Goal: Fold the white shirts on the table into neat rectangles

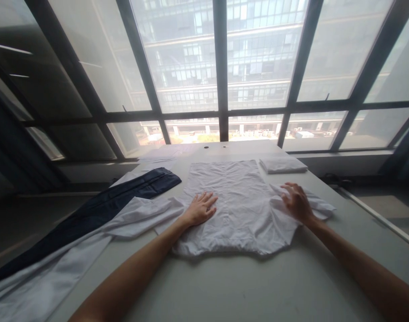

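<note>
We have a wrinkled white cotton shirt (231,201) spread in the middle of a smooth white tabletop (224,286), its straight edge far and its curved edge near, perhaps so that its whole width lies within reach. Our left hand (200,209) rests on its left part, palm down with fingers apart, probably to stop the thin cloth sliding. Our right hand (297,203) is at the bunched cloth on the right side, fingers bent; we cannot tell whether they pinch it or only touch it.

To the far right sits a flat, neatly folded white cloth bundle (283,165), beside the shirt but apart from it, likely to leave the middle free. On the left, long dark navy fabric trousers (124,193) lie slantwise, partly under a loose white cloth length (73,257), seemingly set aside there.
</note>
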Available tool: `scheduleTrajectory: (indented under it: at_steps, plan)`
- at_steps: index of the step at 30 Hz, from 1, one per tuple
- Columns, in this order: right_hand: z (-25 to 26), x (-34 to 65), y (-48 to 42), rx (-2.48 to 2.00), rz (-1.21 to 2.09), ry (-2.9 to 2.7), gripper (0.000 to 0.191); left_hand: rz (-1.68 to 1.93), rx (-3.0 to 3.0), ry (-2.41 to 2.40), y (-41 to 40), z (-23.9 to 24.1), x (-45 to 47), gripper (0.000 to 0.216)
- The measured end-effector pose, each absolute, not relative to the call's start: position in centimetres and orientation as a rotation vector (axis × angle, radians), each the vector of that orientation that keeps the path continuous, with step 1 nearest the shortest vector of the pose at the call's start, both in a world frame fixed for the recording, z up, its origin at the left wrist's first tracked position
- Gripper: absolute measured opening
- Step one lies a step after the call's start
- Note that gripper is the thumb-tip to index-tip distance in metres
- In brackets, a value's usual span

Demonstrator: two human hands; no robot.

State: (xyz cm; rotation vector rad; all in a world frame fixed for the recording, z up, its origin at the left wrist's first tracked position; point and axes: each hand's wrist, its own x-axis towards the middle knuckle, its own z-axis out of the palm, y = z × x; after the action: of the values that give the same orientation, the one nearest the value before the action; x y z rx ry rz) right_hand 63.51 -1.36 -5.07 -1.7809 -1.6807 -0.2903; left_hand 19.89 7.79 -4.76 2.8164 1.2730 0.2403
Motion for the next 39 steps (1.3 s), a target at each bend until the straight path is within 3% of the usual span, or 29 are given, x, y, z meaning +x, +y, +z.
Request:
scheduleTrajectory:
  at_steps: [6, 12, 17, 21, 26, 31, 35, 39]
  plan:
    - [-7.6, 63.9, -1.3, -2.03, -0.082, -1.972, 0.064, 0.256, 2.821, 1.286, 7.6, -4.9, 20.1, 0.056]
    - [-7.4, 66.8, -1.7, -1.994, -0.03, -2.077, 0.067, 0.277, 2.81, 1.296, 7.5, -4.5, 20.3, 0.056]
    - [-4.8, 62.1, -3.2, -1.823, -0.263, -1.962, 0.057, 0.416, 2.838, 1.169, 6.0, -3.0, 21.1, 0.053]
    - [-4.2, 56.9, -4.7, -1.599, -0.092, -2.169, 0.048, 0.321, 2.845, 0.856, 4.3, -2.6, 22.3, 0.052]
    - [-5.4, 55.6, -5.7, -1.656, 0.18, -2.453, 0.059, 0.129, 2.853, 0.749, 3.5, -3.4, 22.7, 0.06]
    - [-5.8, 58.3, -5.8, -1.72, 0.18, -2.477, 0.071, 0.202, 2.836, 0.738, 3.1, -2.4, 22.5, 0.058]
    - [-4.4, 58.1, -6.0, -1.54, 0.006, -2.453, 0.058, 0.322, 2.781, 0.793, 1.6, 0.0, 22.9, 0.035]
    - [-2.2, 56.0, -6.6, -1.402, 0.095, -2.335, 0.034, 0.07, 2.645, 1.122, 0.7, 1.9, 23.1, 0.04]
